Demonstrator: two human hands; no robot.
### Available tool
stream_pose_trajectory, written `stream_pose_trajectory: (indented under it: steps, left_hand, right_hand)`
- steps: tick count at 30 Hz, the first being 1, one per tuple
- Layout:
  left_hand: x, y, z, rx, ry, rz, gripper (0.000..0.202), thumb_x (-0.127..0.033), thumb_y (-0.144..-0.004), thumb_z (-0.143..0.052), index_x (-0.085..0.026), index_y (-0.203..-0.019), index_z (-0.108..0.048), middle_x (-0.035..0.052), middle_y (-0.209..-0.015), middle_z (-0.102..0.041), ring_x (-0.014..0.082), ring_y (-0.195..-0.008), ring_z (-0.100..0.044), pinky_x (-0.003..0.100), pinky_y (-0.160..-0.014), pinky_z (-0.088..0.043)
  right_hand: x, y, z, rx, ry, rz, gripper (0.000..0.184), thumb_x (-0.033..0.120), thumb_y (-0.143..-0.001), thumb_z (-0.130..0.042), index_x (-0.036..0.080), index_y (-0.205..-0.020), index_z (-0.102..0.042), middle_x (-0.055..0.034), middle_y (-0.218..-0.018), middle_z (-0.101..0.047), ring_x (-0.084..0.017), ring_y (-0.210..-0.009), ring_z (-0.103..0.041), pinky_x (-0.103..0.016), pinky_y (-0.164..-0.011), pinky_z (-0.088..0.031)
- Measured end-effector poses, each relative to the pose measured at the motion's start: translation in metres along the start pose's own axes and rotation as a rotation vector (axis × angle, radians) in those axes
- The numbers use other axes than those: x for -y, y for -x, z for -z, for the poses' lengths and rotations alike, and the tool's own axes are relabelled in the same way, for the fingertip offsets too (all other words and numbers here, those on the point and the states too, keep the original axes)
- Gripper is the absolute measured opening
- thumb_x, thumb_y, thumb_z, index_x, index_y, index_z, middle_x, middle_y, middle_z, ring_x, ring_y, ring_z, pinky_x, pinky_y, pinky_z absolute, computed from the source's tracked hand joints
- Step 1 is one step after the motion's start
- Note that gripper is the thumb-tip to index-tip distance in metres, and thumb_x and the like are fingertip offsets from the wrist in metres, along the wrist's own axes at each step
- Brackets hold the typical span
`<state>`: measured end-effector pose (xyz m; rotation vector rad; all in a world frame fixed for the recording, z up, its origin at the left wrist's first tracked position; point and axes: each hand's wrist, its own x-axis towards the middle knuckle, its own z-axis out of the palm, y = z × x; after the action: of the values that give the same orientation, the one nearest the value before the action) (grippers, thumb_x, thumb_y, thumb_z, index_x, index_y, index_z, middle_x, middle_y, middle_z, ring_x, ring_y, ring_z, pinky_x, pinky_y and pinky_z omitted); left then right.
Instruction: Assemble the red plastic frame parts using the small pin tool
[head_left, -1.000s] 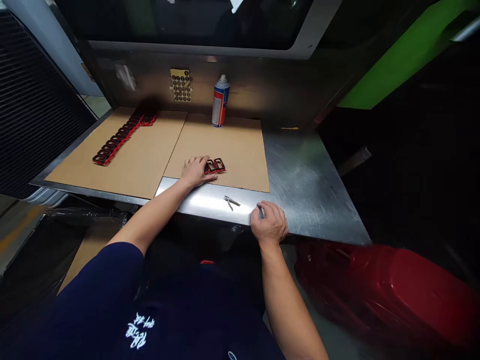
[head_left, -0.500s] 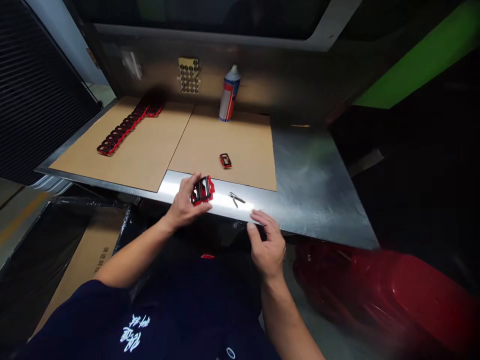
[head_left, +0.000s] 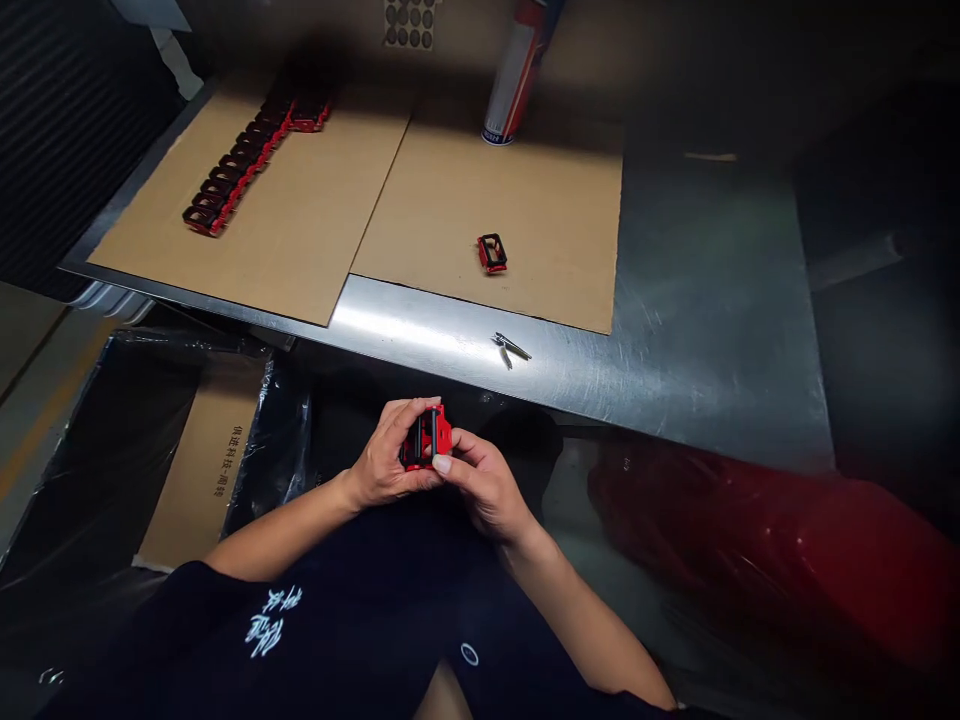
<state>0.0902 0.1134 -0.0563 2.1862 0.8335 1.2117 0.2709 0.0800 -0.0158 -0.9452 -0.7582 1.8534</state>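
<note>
A small red-and-black plastic frame part (head_left: 428, 438) is held between both hands in front of my body, just off the table's front edge. My left hand (head_left: 386, 455) wraps round its left side, fingers on top and thumb beneath. At the right side, my right hand (head_left: 484, 480) pinches it with thumb and fingertips. A similar single frame piece (head_left: 492, 254) lies on the right cardboard sheet (head_left: 559, 290). Small metal nippers (head_left: 511, 349) rest on the bare metal strip near the table edge. Part of the held piece is hidden by my fingers.
A row of red-and-black frames (head_left: 238, 165) lies on the left cardboard sheet (head_left: 285, 270). Behind stands a spray can (head_left: 512, 85). A sheet of round dark stickers (head_left: 409, 22) is on the back panel. A black-lined box (head_left: 135, 420) is below left, a red plastic-covered object (head_left: 795, 550) below right.
My left hand has brought the frame part from above the table edge back towards my body. My right hand has left the table edge and taken hold of its right side. The view has tilted down.
</note>
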Motion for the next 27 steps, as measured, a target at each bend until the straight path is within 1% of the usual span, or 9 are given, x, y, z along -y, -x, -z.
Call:
stream_pose_trajectory:
  steps: [4,8,11,15,17,20,24,27]
  left_hand:
    - [0.001,0.000,-0.005,0.019,0.093,0.009,0.093,-0.061,-0.090,-0.068,-0.026,-0.163,-0.023,0.0198,-0.141,-0.059,0.0283,-0.119,-0.057,0.050,-0.098,-0.055]
    - [0.001,0.001,-0.007,0.041,0.159,0.041,0.093,-0.058,-0.088,-0.071,-0.026,-0.162,-0.026,0.0197,-0.143,-0.058,0.0280,-0.120,-0.058,0.049,-0.100,-0.054]
    - [0.000,0.001,-0.006,0.025,0.169,0.027,0.094,-0.057,-0.088,-0.072,-0.027,-0.163,-0.025,0.0191,-0.145,-0.057,0.0278,-0.122,-0.057,0.049,-0.101,-0.054]
    - [-0.002,0.001,-0.005,0.027,0.143,0.020,0.096,-0.060,-0.087,-0.072,-0.030,-0.163,-0.023,0.0184,-0.144,-0.059,0.0276,-0.121,-0.058,0.050,-0.101,-0.054]
    - [-0.002,0.001,-0.004,0.045,0.137,0.021,0.097,-0.059,-0.086,-0.073,-0.029,-0.164,-0.022,0.0194,-0.144,-0.059,0.0281,-0.121,-0.058,0.051,-0.101,-0.054]
    - [-0.002,0.002,-0.003,0.087,0.147,0.030,0.095,-0.058,-0.086,-0.073,-0.028,-0.163,-0.026,0.0207,-0.144,-0.058,0.0293,-0.122,-0.058,0.052,-0.101,-0.054]
    - [0.002,0.007,-0.003,0.118,0.188,0.026,0.092,-0.050,-0.087,-0.076,-0.029,-0.162,-0.026,0.0194,-0.142,-0.060,0.0294,-0.124,-0.059,0.051,-0.101,-0.054]
    - [0.003,0.010,-0.003,0.129,0.209,0.051,0.092,-0.047,-0.087,-0.077,-0.028,-0.162,-0.027,0.0178,-0.138,-0.061,0.0285,-0.122,-0.061,0.049,-0.102,-0.054]
  right_hand:
    - [0.001,0.003,0.000,-0.022,0.019,-0.004,0.033,0.048,-0.073,-0.088,0.021,-0.078,-0.071,0.0018,-0.073,-0.059,-0.014,-0.069,-0.048,-0.027,-0.067,-0.040]
    - [0.002,0.004,0.002,-0.011,0.002,-0.001,0.032,0.046,-0.073,-0.088,0.020,-0.079,-0.071,0.0019,-0.075,-0.061,-0.013,-0.071,-0.050,-0.026,-0.069,-0.041]
    - [0.002,0.005,0.002,-0.005,-0.020,-0.008,0.031,0.044,-0.073,-0.089,0.019,-0.079,-0.072,0.0011,-0.079,-0.064,-0.014,-0.074,-0.053,-0.026,-0.073,-0.043]
    - [0.003,0.006,-0.001,-0.052,-0.032,-0.022,0.031,0.044,-0.072,-0.089,0.020,-0.075,-0.070,0.0009,-0.079,-0.067,-0.014,-0.073,-0.056,-0.027,-0.072,-0.045]
    - [0.004,0.007,-0.002,-0.064,-0.011,-0.026,0.031,0.044,-0.072,-0.089,0.020,-0.073,-0.069,0.0012,-0.077,-0.066,-0.014,-0.071,-0.056,-0.027,-0.071,-0.046]
    - [0.007,0.010,-0.003,-0.084,0.056,-0.019,0.032,0.045,-0.072,-0.089,0.021,-0.073,-0.068,0.0009,-0.076,-0.066,-0.015,-0.071,-0.057,-0.028,-0.071,-0.048]
    - [0.012,0.014,-0.005,-0.110,0.139,-0.019,0.035,0.048,-0.071,-0.089,0.021,-0.073,-0.068,0.0002,-0.075,-0.066,-0.016,-0.070,-0.058,-0.029,-0.069,-0.050]
    - [0.013,0.017,-0.006,-0.117,0.156,-0.014,0.034,0.048,-0.072,-0.089,0.021,-0.074,-0.069,0.0000,-0.076,-0.067,-0.016,-0.071,-0.058,-0.029,-0.069,-0.050]
